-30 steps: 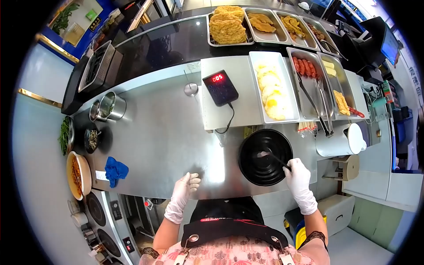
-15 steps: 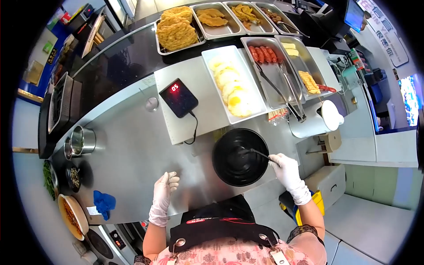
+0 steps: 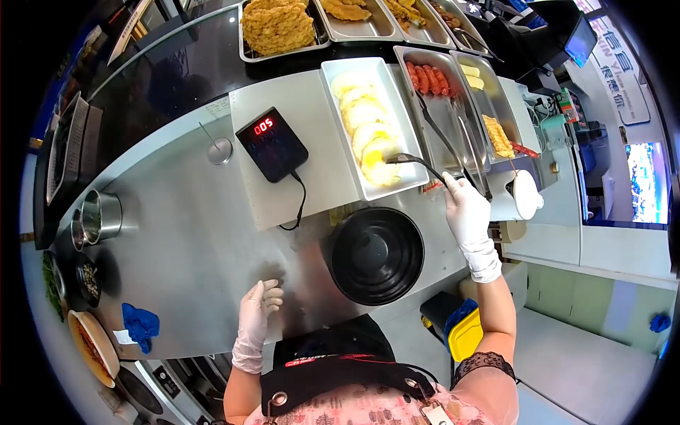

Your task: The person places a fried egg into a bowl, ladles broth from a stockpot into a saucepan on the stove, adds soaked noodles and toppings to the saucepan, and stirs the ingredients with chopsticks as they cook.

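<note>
My gloved right hand (image 3: 467, 212) grips a thin black long-handled utensil (image 3: 425, 165); its exact kind is unclear. The utensil's far end rests at or just above the nearest fried egg (image 3: 379, 166) in a white rectangular tray (image 3: 411, 159). Directly below that tray, a large black bowl (image 3: 340, 273) stands on the steel counter, with nothing visible inside. Left of the bowl, my gloved left hand (image 3: 258, 308) hovers over the counter's front part, fingers loosely bent and holding nothing.
A black timer (image 3: 273, 145) reading 05 sits on the white board (image 3: 326, 177). Behind are trays of fried cutlets (image 3: 276, 28) and sausages (image 3: 427, 78). A white lidded container (image 3: 524, 195) stands right. Steel pots (image 3: 100, 216) and a blue cloth (image 3: 140, 327) lie left.
My right hand has carried the black utensil up out of the bowl to the egg tray. The left hand stays about where it was. The camera view has shifted slightly.
</note>
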### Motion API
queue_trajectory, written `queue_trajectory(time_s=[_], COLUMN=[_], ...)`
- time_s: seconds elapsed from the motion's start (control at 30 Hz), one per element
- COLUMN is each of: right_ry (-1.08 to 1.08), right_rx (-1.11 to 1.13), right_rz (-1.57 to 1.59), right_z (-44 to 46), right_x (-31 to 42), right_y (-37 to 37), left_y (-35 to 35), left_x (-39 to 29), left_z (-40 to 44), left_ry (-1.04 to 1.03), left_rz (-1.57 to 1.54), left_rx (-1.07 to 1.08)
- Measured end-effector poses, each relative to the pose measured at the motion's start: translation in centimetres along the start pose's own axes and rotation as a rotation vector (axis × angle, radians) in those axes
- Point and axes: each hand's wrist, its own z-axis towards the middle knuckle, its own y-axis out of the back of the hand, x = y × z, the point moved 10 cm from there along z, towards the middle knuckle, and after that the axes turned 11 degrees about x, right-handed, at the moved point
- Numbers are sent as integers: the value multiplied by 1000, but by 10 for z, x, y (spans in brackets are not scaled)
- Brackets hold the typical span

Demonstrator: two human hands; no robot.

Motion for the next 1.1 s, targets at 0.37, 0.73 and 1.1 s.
queue_trajectory(time_s=[0.37, 0.73, 1.1], right_ry=[-16, -26, -58], right_rx=[64, 50, 60], right_rz=[-184, -296, -198], right_z=[5, 2, -2], right_x=[9, 17, 12], right_y=[-7, 7, 7], left_y=[23, 25, 15], left_x=[9, 9, -18], left_z=[4, 7, -2], left_ry=[7, 13, -93], left_rz=[-83, -49, 272], left_rx=[-42, -20, -77])
